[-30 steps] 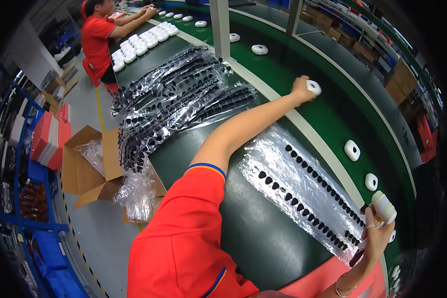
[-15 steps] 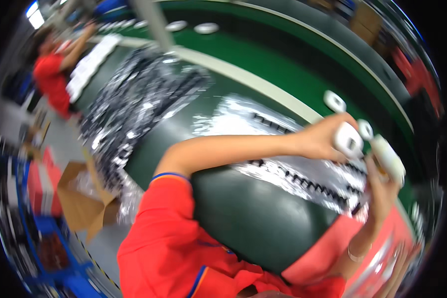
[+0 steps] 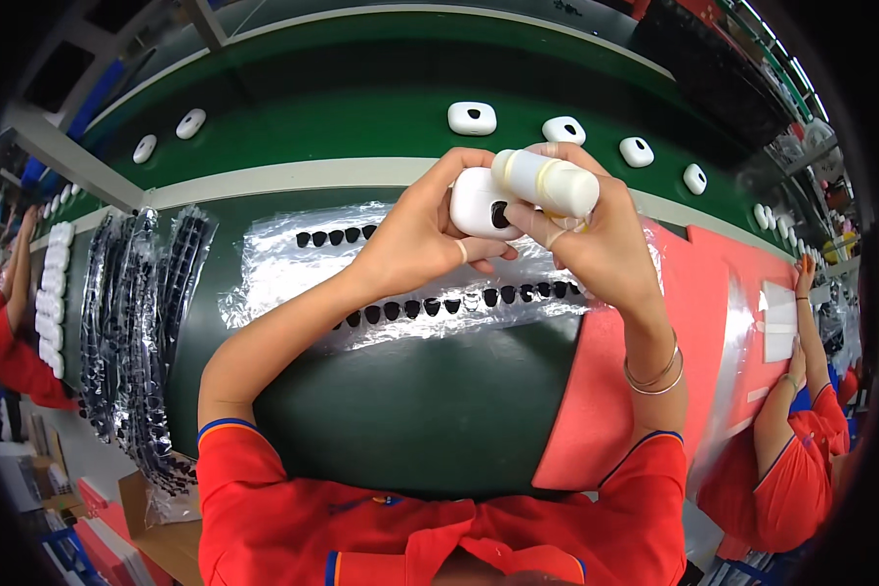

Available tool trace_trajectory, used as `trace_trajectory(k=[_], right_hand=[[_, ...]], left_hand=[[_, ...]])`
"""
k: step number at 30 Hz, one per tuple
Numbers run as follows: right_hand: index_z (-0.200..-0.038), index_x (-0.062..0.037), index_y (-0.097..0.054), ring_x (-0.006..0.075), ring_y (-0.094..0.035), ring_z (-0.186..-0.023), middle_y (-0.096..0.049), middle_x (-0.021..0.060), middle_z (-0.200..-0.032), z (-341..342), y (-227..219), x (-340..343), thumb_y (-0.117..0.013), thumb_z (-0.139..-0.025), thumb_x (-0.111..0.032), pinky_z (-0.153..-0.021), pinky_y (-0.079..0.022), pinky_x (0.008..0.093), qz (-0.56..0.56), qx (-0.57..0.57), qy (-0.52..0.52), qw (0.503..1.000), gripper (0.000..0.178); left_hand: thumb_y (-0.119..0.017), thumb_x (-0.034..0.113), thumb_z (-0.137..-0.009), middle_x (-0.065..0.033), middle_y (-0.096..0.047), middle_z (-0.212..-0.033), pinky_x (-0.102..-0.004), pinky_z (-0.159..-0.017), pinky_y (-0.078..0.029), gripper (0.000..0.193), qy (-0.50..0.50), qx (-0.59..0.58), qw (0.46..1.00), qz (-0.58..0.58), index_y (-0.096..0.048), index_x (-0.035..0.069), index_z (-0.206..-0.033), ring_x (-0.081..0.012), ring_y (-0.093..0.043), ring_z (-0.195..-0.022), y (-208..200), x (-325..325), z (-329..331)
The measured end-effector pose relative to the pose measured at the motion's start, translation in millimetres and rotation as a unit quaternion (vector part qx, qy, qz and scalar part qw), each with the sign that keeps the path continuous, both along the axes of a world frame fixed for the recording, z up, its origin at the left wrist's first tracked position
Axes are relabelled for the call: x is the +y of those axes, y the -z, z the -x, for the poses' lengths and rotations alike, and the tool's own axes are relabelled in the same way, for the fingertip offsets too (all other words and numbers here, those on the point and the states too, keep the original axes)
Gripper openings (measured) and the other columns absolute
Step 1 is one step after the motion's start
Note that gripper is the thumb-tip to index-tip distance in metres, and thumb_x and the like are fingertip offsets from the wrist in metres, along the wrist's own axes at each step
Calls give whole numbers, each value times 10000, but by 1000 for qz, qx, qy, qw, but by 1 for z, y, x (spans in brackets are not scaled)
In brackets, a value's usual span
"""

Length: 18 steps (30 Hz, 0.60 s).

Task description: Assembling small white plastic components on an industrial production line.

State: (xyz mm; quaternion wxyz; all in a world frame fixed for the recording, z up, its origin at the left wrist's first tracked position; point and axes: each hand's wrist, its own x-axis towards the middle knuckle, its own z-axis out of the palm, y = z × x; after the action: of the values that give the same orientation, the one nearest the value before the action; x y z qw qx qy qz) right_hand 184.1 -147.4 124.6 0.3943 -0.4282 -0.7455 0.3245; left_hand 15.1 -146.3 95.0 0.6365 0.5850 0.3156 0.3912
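My left hand (image 3: 407, 232) is closed around a white rounded casing (image 3: 471, 200), with a black oval patch on its near side. In my right hand (image 3: 607, 239) is a white cylinder, bottle-like with cream bands (image 3: 549, 183), tilted across the top of the casing. The right thumb presses at the edge of the black patch. Both hands are raised above clear plastic sheets (image 3: 278, 283) carrying rows of black tab-shaped pieces (image 3: 393, 311). Pale covers sit on some fingertips. The fingers behind the casing are hidden.
Beyond a pale rail (image 3: 293, 174), several similar white casings (image 3: 472, 118) lie on a green conveyor belt (image 3: 332, 122). Bundled plastic strips (image 3: 132, 322) lie at left, a red foam sheet (image 3: 615, 410) at right. Co-workers in red are at both sides (image 3: 801, 459).
My view has turned and levelled, so my hands now appear near the middle. The cylinder has come over the casing, and my right thumb now touches the casing's black patch.
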Motion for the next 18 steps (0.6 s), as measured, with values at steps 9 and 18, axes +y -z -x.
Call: trace_trajectory(k=[9, 18], right_hand=[[-1014, 10, -544, 203, -578, -836, -542, 106, -956, 0, 3, -4, -655, -699, -28, -700, -466, 304, 27, 0, -10, 1000, 336], [-1084, -22, -502, 202, -564, -849, -576, 87, -970, 6, -2, -3, -599, -758, -86, -788, -424, 273, -28, -52, -51, 997, 347]], left_hand=[[-616, -13, -753, -91, -561, -864, -266, -543, -527, 500, 20, 1, 1000, 15, -339, 50, -1164, -176, -620, -696, 0, 0, 3], [-633, 28, -753, -80, -568, -803, -224, -432, -472, 437, 8, -46, 999, 4, -388, 67, -1112, -115, -567, -535, 8, 17, 13]])
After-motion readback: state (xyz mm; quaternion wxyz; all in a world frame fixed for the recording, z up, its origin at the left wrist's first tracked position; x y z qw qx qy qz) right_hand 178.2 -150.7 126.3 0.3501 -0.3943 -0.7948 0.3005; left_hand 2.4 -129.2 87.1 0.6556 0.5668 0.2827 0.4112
